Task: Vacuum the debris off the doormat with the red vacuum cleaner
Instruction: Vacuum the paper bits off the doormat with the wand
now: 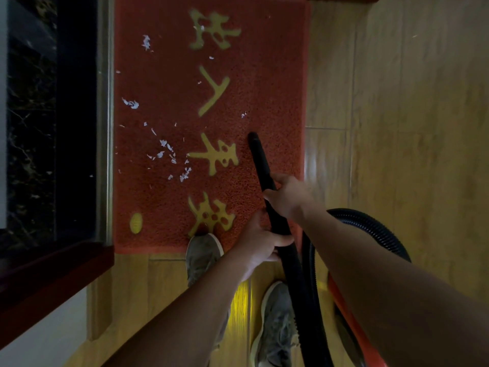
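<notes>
A red doormat (275, 83) with yellow characters lies on the floor ahead of me. White paper scraps (169, 152) are scattered over its left half. A black vacuum tube (260, 160) slants across the mat's right side, its tip resting on the mat near the middle. My right hand (288, 196) grips the tube higher up, and my left hand (260, 239) holds it lower down. The ribbed black hose (375, 226) loops behind my right arm to the red vacuum cleaner body (352, 321), partly hidden at the lower right.
A dark door threshold and marble strip (53, 128) run along the mat's left edge. Wooden floor (397, 102) spreads to the right. My two grey shoes (203, 255) stand at the mat's near edge. A dark red frame (53, 271) sits at the lower left.
</notes>
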Available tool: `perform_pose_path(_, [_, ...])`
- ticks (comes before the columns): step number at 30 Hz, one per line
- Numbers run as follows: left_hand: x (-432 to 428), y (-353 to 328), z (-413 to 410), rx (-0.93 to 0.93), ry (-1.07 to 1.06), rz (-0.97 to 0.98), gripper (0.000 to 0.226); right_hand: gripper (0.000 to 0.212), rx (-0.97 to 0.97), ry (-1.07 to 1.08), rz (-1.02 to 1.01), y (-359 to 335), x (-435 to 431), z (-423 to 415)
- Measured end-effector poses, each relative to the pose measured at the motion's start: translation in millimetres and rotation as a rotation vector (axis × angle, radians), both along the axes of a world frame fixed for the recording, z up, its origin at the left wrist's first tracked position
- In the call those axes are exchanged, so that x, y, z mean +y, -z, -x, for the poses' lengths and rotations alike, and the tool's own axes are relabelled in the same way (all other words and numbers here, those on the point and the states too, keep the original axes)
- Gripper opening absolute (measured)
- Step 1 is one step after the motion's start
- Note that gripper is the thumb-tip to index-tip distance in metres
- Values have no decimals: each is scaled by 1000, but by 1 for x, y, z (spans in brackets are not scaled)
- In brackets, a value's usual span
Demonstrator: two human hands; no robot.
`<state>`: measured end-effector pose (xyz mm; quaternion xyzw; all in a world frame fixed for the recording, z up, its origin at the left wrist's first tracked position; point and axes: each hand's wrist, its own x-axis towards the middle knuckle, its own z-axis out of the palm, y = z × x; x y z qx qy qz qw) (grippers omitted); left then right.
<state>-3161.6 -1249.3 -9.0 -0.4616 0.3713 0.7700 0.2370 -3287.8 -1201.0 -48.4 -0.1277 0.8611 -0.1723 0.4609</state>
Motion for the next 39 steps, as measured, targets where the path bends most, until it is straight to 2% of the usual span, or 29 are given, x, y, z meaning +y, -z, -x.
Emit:
perform_pose_path(5, [-4, 0, 0, -7, -2, -19, 49, 42, 12, -17, 4, 0, -1, -3])
perform_pose_path(10, [-7, -8, 6, 0, -11, -14, 52, 47, 27, -19, 0, -8, -6, 2])
perform_pose_path(13, [-14, -8, 11, -8, -7, -1, 54, 37, 38, -49, -1, -12, -18, 10])
perform_pose_path(15, [-20, -5, 16, -13, -1, 10, 56, 38, 40, -43, 3, -11, -25, 15])
perform_pose_path(23, [-38, 3, 24, 6, 7, 21, 46, 33, 51, -35, 13, -5, -41, 23])
perform_pose_path(31, [-44, -3, 26, 7, -2, -10, 47, 48, 34, -19, -6, -12, -46, 24])
perform_pose_path(39, [-58, -5, 11, 6, -58, 2, 56, 34, 31, -94, 31, -21, -71, 12])
